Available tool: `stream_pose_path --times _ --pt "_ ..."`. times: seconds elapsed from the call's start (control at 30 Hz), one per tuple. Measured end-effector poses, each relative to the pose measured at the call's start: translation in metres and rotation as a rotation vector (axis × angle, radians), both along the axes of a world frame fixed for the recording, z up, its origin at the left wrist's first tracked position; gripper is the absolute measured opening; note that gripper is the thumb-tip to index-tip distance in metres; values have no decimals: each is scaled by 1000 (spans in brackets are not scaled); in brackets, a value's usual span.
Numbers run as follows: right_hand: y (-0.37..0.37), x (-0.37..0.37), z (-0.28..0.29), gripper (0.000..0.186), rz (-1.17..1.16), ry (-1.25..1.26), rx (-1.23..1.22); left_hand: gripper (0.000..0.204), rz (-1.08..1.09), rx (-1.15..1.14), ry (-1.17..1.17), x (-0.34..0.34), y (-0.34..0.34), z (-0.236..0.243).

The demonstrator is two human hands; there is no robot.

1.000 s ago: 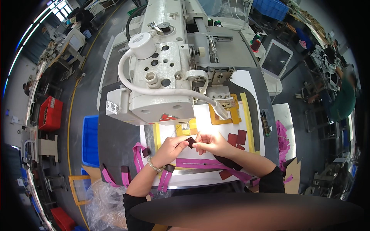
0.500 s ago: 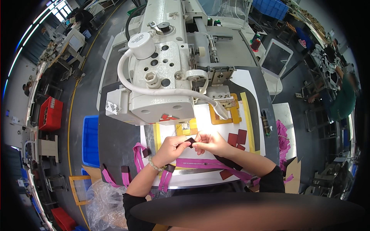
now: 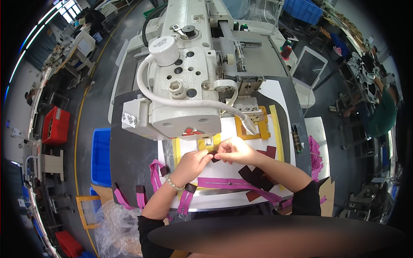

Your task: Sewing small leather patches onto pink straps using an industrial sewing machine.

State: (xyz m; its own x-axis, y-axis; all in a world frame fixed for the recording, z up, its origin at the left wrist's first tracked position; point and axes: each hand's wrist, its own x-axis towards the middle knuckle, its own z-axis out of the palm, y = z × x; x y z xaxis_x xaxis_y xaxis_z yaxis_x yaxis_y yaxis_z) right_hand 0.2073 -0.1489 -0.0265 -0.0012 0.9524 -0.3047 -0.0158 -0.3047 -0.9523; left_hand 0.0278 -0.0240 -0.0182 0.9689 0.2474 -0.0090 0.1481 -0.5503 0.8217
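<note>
My left hand and my right hand meet just below the head of a large white sewing machine. Together they pinch a small dark brown patch between their fingertips, held over the white work plate near the yellow frame. A pink zipper strip lies flat across the plate under my right forearm. More dark brown patches lie beside that forearm.
Several pink zipper strips with brown ends hang over the table's left front edge. A blue bin stands left of the table, a clear plastic bag below it. Pink pieces lie at the right. Another person in green works far right.
</note>
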Motion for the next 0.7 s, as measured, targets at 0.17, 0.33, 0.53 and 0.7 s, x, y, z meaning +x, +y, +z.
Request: stream_pose_path --times 0.17,0.33,0.53,0.7 --pt "18 6 -8 24 -199 17 -51 18 182 357 -15 -3 6 -1" --pt "34 0 -6 25 -276 21 -133 8 256 776 -146 -12 19 -14" --pt "39 -1 -3 26 -365 -38 -147 11 323 979 -124 -13 28 -17" --pt "46 4 -1 24 -269 -101 -165 14 161 825 -226 -8 12 -12"
